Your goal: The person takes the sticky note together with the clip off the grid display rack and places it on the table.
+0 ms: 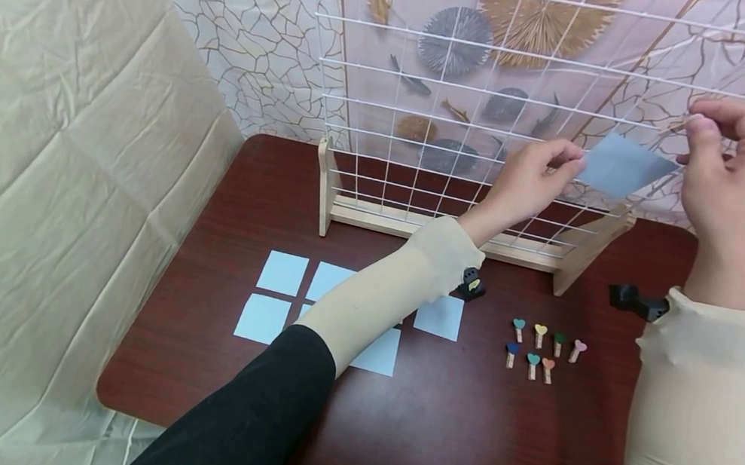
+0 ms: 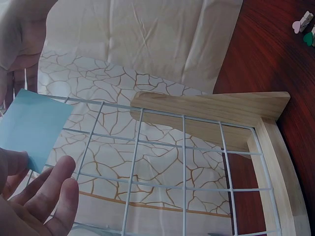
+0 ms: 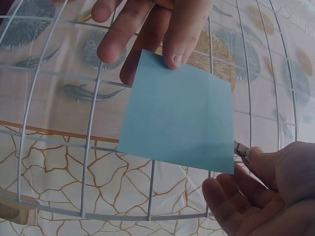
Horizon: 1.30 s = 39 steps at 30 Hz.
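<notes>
1. Head view: the left hand (image 1: 531, 177) pinched the blue paper square (image 1: 621, 166) against the wire grid (image 1: 467, 106), which stood at the tabletop's (image 1: 461, 424) far edge; the right hand (image 1: 733, 176) pinched a small clip (image 1: 678, 125) at the square's upper right corner.
2. Left wrist view: the fingers (image 2: 54, 189) held the square (image 2: 34, 127) (thumb hidden).
3. Right wrist view: the clip (image 3: 242, 149) sat pinched beside the square (image 3: 179, 114).
</notes>
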Each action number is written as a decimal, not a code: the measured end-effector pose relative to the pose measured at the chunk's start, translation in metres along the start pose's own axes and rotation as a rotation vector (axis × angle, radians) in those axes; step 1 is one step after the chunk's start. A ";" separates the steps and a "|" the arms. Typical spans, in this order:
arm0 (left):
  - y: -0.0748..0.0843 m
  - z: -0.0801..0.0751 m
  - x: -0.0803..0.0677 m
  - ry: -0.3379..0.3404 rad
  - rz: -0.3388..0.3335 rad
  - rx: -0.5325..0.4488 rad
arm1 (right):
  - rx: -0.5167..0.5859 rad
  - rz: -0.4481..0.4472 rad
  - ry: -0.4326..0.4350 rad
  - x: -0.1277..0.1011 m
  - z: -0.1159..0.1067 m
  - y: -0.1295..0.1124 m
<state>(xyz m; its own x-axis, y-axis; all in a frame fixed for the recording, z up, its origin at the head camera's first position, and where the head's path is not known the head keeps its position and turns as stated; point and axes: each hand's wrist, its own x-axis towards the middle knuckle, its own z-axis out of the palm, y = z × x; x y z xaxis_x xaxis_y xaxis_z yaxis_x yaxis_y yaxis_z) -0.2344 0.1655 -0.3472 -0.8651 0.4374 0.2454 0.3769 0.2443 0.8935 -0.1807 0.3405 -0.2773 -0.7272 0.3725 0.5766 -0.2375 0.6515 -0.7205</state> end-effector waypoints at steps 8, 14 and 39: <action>-0.006 -0.004 -0.010 -0.009 0.092 0.048 | 0.040 -0.014 0.006 -0.008 -0.005 -0.001; -0.009 -0.007 -0.021 0.000 0.088 0.070 | -0.034 -0.026 0.004 -0.020 -0.011 -0.003; -0.043 -0.025 -0.075 0.126 0.134 -0.048 | 0.204 0.048 0.025 -0.058 -0.020 0.019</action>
<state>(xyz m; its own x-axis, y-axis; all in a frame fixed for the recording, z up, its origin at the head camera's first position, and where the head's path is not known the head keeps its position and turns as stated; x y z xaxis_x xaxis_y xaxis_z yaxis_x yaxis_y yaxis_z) -0.1937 0.1001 -0.3945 -0.8440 0.3506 0.4058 0.4778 0.1480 0.8659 -0.1301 0.3441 -0.3174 -0.7256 0.4177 0.5468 -0.3301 0.4859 -0.8093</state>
